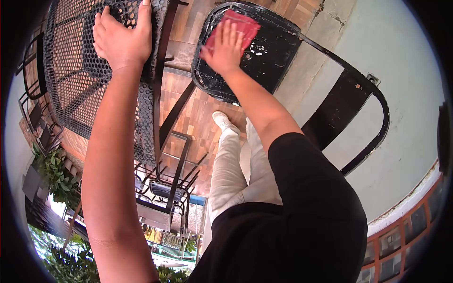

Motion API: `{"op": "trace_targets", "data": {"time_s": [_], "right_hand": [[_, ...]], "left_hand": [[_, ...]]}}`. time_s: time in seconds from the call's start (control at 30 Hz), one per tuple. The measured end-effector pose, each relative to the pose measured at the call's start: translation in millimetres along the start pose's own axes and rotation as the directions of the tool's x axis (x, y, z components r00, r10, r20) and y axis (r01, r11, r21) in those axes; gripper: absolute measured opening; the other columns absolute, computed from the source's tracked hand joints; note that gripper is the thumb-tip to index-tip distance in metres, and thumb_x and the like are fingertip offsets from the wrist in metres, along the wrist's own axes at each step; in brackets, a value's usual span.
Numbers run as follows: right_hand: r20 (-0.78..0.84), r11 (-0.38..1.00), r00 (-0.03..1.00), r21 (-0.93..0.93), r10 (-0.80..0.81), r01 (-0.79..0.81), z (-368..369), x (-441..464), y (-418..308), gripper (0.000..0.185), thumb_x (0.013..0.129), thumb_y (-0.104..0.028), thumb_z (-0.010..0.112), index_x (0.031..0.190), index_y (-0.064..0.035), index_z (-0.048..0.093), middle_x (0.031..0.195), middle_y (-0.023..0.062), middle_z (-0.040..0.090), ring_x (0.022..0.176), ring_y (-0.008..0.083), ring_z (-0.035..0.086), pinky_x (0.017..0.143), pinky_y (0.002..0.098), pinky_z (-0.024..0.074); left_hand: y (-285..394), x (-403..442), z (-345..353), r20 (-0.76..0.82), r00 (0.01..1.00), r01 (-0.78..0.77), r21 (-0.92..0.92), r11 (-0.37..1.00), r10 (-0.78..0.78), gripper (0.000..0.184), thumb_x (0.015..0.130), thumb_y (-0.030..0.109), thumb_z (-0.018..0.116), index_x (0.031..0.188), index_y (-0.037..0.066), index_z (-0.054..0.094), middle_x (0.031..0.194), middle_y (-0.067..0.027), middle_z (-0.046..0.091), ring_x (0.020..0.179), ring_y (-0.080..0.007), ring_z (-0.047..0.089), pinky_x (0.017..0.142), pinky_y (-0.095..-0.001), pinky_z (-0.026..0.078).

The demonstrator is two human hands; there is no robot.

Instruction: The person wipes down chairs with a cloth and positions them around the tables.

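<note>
My right hand [226, 49] presses a folded red cloth [246, 23] onto the seat of a black metal chair [266, 70]. Its fingers lie stretched over the cloth, and the thumb side is slightly blurred. The seat's black paint is scuffed, with white flecks beside the cloth. At the upper left, my left hand [123, 42] rests on a black perforated metal table [71, 61] near its edge. Thumb and fingers are apart there, with nothing seen in them; some fingertips are partly hidden.
The chair's backrest [337, 106] stands close to a pale wall [406, 94]. Wood-patterned tiles [181, 106] cover the floor between table and chair. More black chairs [165, 191] stand lower in view, with green plants [54, 172] at the left.
</note>
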State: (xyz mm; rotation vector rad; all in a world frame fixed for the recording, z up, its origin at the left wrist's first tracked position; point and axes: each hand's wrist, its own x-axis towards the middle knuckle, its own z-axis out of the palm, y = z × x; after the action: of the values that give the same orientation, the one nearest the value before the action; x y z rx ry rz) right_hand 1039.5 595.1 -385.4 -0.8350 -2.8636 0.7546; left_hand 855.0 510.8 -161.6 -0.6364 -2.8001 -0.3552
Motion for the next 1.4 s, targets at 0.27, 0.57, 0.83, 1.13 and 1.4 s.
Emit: {"op": "trace_targets", "data": {"time_s": [0.27,0.57,0.83,1.13,1.4], "right_hand": [[0.294,0.974,0.928,0.056,-0.228,0.221,-19.9,-136.8,7.3,0.096,0.090,-0.056,0.062,0.161,-0.0057,0.021,0.167,0.0213,0.015,0.155,0.0383,0.014,0.124,0.0546,0.0110],[-0.288,0.899,0.948,0.438,0.135,0.005,-202.5,-146.8,0.6,0.044,0.082,-0.020,0.076,0.119,0.0007,0.064,0.145,0.0218,0.050,0.137,0.0404,0.045,0.113,0.0503,0.0384],[-0.669,0.946,0.720,-0.080,0.182,-0.313,-407.0,-216.2,40.2,0.058,0.091,-0.025,0.070,0.135,0.0030,0.045,0.144,0.0236,0.045,0.131,0.0350,0.050,0.110,0.0473,0.0406],[0.048,0.290,0.479,0.742,0.877,-0.605,-402.9,-222.6,60.1,0.042,0.100,-0.041,0.063,0.078,-0.0085,0.048,0.058,0.0006,0.050,0.044,0.0111,0.045,0.041,0.0290,0.0367],[-0.085,0.451,0.494,0.561,0.865,-0.694,-387.9,-218.6,68.3,0.051,0.102,-0.040,0.060,0.065,-0.0127,0.036,0.052,-0.0031,0.039,0.043,0.0093,0.037,0.040,0.0309,0.0302]], "left_hand": [[1.7,-0.1,1.7,0.025,0.999,0.042,-0.021,0.999,-0.042,0.102,0.085,0.077,0.057,0.151,0.001,0.039,0.159,-0.0229,0.034,0.150,-0.0360,0.026,0.123,-0.0522,0.013],[3.8,2.3,6.3,0.014,0.995,0.097,0.027,0.995,-0.098,0.104,0.084,0.080,0.054,0.154,0.005,0.036,0.162,-0.0181,0.031,0.152,-0.0344,0.023,0.123,-0.0550,0.010],[11.6,-1.1,6.7,-0.013,0.989,0.146,0.108,0.983,-0.145,0.099,0.085,0.077,0.053,0.154,0.007,0.037,0.162,-0.0158,0.033,0.152,-0.0347,0.024,0.123,-0.0562,0.010],[64.2,-50.7,-60.9,-0.056,0.870,-0.390,-0.686,0.614,0.490,0.042,0.088,0.023,0.074,0.122,0.003,0.063,0.140,-0.0171,0.056,0.135,-0.0367,0.048,0.112,-0.0473,0.038],[83.4,-289.1,30.7,0.418,0.788,-0.187,-0.537,0.822,0.452,0.070,0.092,0.035,0.067,0.146,-0.001,0.041,0.154,-0.0270,0.037,0.146,-0.0428,0.032,0.120,-0.0528,0.025]]}}
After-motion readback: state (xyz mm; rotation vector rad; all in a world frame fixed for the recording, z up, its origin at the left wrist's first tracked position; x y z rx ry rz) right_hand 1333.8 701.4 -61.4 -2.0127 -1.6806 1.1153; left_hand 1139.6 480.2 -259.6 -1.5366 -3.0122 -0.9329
